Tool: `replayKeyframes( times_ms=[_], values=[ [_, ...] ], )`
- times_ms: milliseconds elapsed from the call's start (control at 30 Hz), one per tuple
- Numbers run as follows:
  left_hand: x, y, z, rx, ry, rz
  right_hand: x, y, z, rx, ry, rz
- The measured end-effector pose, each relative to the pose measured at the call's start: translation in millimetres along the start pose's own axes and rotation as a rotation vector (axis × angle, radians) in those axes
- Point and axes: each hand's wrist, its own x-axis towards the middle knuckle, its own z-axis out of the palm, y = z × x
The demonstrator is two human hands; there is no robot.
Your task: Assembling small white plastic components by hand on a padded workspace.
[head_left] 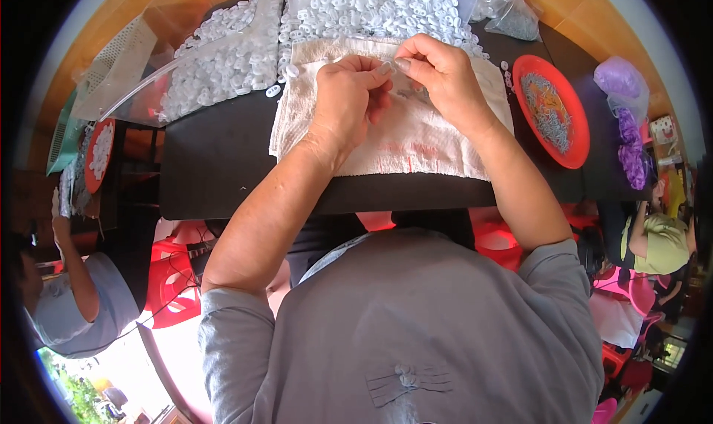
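Observation:
Above a cream towel (408,157) with red marks, both my hands meet with fingertips almost touching. My left hand (343,97) is closed, its thumb and forefinger pinching a small white plastic piece (387,65). Beside it, my right hand (445,79) is closed in a pinch at the same piece; anything between its own fingertips is too small to make out. A few small greyish bits (414,94) lie on the towel under the right hand. Just beyond the hands spreads a heap of small white oval plastic pieces (371,10) with holes.
A red bowl (576,154) of small grey and orange parts stands at the right on the dark table (215,175). More white pieces lie in a clear bag (215,71) at the left. Purple bags (622,82) sit far right. People sit at left (85,298) and right (663,242).

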Motion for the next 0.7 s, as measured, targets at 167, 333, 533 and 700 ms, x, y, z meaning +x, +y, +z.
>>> replayKeyframes(
  times_ms=[167,333,533,700],
  values=[
    [-0.8,-0.4,1.7,0.043,0.019,0.012,0.4,-3.2,0.4,-0.033,-0.04,0.024],
    [0.9,-5.6,1.7,0.073,0.069,0.053,-3.9,0.2,9.0,0.12,-0.018,0.113],
    [2.2,-4.8,-0.3,0.157,0.074,0.077,-5.7,-2.5,15.3,0.176,-0.008,0.146],
    [1.9,-4.6,1.4,0.077,0.021,0.052,-4.7,-4.4,5.0,0.272,0.056,0.226]
  ],
)
